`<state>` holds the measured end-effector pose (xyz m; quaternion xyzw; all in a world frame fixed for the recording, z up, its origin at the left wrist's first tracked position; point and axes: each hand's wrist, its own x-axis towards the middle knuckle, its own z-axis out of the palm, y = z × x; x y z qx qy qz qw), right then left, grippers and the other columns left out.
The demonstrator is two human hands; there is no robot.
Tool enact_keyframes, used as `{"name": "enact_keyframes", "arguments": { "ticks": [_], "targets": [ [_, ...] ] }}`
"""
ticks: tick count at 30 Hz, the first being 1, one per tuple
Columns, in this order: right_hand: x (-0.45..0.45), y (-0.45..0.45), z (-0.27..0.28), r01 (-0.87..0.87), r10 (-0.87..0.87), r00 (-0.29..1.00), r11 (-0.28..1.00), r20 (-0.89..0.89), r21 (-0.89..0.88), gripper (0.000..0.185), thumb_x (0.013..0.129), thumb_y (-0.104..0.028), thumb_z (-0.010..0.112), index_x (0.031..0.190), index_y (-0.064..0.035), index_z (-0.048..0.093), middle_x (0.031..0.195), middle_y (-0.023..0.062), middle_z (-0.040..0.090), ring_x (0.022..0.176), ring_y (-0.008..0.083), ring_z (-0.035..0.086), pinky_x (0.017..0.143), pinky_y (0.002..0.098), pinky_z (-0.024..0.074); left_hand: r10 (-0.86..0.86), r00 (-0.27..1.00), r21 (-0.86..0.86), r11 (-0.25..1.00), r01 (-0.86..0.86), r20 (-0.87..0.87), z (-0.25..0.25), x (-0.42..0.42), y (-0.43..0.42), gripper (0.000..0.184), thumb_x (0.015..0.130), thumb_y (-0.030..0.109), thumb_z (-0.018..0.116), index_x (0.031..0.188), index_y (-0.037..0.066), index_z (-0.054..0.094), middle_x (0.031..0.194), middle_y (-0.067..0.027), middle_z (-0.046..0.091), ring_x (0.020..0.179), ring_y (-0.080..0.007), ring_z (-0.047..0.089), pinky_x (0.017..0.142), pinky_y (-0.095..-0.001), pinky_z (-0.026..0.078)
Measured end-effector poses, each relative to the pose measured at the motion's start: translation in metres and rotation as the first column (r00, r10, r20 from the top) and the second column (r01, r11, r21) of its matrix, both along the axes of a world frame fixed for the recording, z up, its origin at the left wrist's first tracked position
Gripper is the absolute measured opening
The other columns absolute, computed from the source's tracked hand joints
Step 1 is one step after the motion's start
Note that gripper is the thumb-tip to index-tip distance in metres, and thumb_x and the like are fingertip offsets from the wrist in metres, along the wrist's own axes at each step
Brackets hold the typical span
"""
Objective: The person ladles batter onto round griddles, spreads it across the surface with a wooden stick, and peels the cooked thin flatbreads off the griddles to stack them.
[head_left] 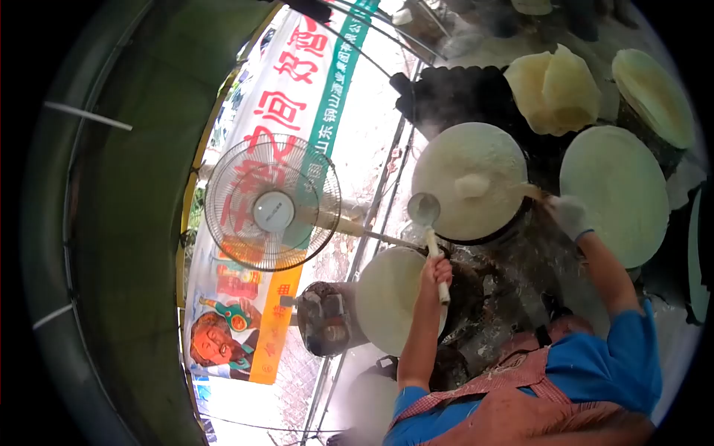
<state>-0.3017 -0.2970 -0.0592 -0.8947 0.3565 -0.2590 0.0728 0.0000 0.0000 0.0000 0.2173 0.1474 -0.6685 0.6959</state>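
My left hand (pixel 436 270) is wrapped round the pale handle of a metal ladle (pixel 424 209), whose bowl is at the left edge of a round griddle. White batter covers this griddle (pixel 476 156), with a thicker mound near its middle. On the griddle's right side my right hand (pixel 569 215), in a white glove, is closed on a tan tool (pixel 531 191) that touches the batter's edge. The tool's exact shape is blurred. A second round griddle with a pale sheet (pixel 390 301) lies just below the ladle, partly behind my left forearm.
Another round pale sheet (pixel 614 195) lies to the right. Folded yellowish sheets (pixel 554 89) and an oval one (pixel 653 97) are at the upper right. A standing fan (pixel 274 212) is at the left, before a printed banner (pixel 275 111). Steam rises around the griddles.
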Motion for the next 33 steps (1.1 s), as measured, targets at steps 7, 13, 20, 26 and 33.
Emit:
{"name": "enact_keyframes", "arguments": {
  "ticks": [7, 13, 20, 26, 33],
  "targets": [
    [-0.009, 0.108, 0.01, 0.091, -0.077, 0.977, 0.994, -0.197, 0.065, 0.016, 0.084, -0.027, 0.058, 0.077, -0.0135, 0.062, 0.066, 0.0123, 0.059, 0.059, 0.0324, 0.059, 0.053, 0.0442, 0.045, 0.058, 0.839, 0.273, 0.931, -0.241, 0.542, 0.003, -0.067, -0.092, 0.014, 0.089, 0.011, 0.05, 0.085, 0.011, 0.036, 0.053, 0.0033, 0.03, 0.039, -0.0087, 0.031, 0.033, -0.026, 0.028],
    [-0.021, 0.148, 0.063, -0.063, 0.038, 0.976, 0.992, 0.216, 0.108, 0.012, 0.073, -0.021, 0.07, 0.081, -0.0119, 0.067, 0.066, 0.0101, 0.057, 0.056, 0.0309, 0.055, 0.052, 0.0416, 0.0435, 0.103, 0.93, 0.13, 0.979, -0.157, 0.353, 0.033, -0.095, 0.024, 0.022, 0.092, 0.017, 0.048, 0.11, 0.022, 0.036, 0.049, 0.0026, 0.027, 0.035, -0.011, 0.032, 0.028, -0.026, 0.027],
    [-0.035, 0.166, 0.05, -0.169, 0.167, 0.98, 0.985, 0.108, 0.018, 0.033, 0.076, -0.021, 0.071, 0.106, -0.0093, 0.064, 0.079, 0.0123, 0.062, 0.067, 0.0309, 0.058, 0.06, 0.041, 0.0472, 0.16, 0.975, 0.071, 0.986, -0.151, -0.152, 0.038, -0.127, 0.089, 0.018, 0.093, 0.016, 0.05, 0.103, 0.017, 0.036, 0.058, 0.0015, 0.032, 0.036, -0.0082, 0.028, 0.028, -0.0227, 0.025],
    [0.002, 0.156, 0.04, -0.328, 0.287, 0.944, 0.751, 0.164, 0.573, 0.038, 0.089, -0.031, 0.059, 0.116, -0.0041, 0.061, 0.115, 0.0148, 0.063, 0.105, 0.0267, 0.06, 0.09, 0.0337, 0.0453, 0.231, 0.947, -0.087, 0.963, -0.255, -0.224, 0.012, -0.168, 0.134, 0.024, 0.091, 0.029, 0.05, 0.077, 0.011, 0.041, 0.054, 0.0048, 0.03, 0.042, -0.0057, 0.032, 0.031, -0.0219, 0.026],
    [0.099, 0.154, 0.02, -0.598, 0.789, 0.611, 0.408, 0.063, 0.69, 0.044, 0.092, -0.032, 0.052, 0.116, 0.0041, 0.059, 0.111, 0.0183, 0.063, 0.1, 0.0304, 0.06, 0.086, 0.0354, 0.0446, 0.801, 0.596, -0.076, 0.592, -0.802, -0.051, -0.007, -0.353, 0.189, 0.016, 0.093, 0.026, 0.053, 0.107, 0.025, 0.045, 0.059, 0.0044, 0.034, 0.039, -0.0025, 0.025, 0.031, -0.0162, 0.022]
  ]
}}
